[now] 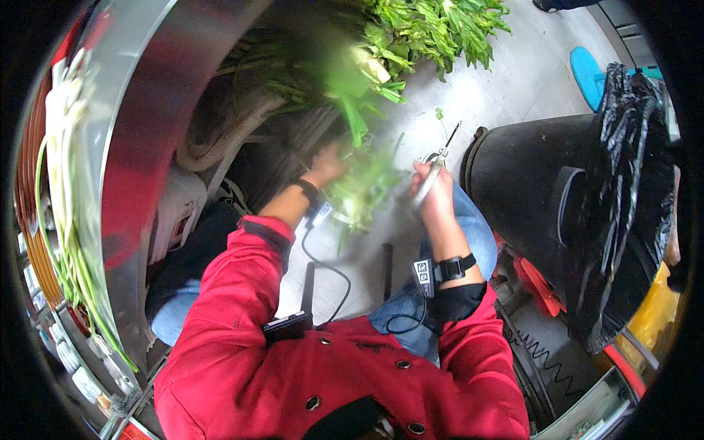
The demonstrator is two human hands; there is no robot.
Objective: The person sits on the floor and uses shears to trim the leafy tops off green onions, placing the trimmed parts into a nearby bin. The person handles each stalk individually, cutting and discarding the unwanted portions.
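Note:
Near the middle, my left hand is closed around a leafy green vegetable, blurred by motion, whose leaves and stalks hang between my hands. To the right of it, my right hand grips a light-handled cutting tool, with its narrow dark tip pointing up and away; whether it is scissors or a knife I cannot tell. A large heap of leafy green vegetables lies ahead on the pale floor. A small loose green sprig lies beyond the tool's tip.
A black bin with a black plastic bag stands close on my right. Spring onions lie on the metal surface at left. A turquoise stool is at the far right. Cables hang from devices on my wrists.

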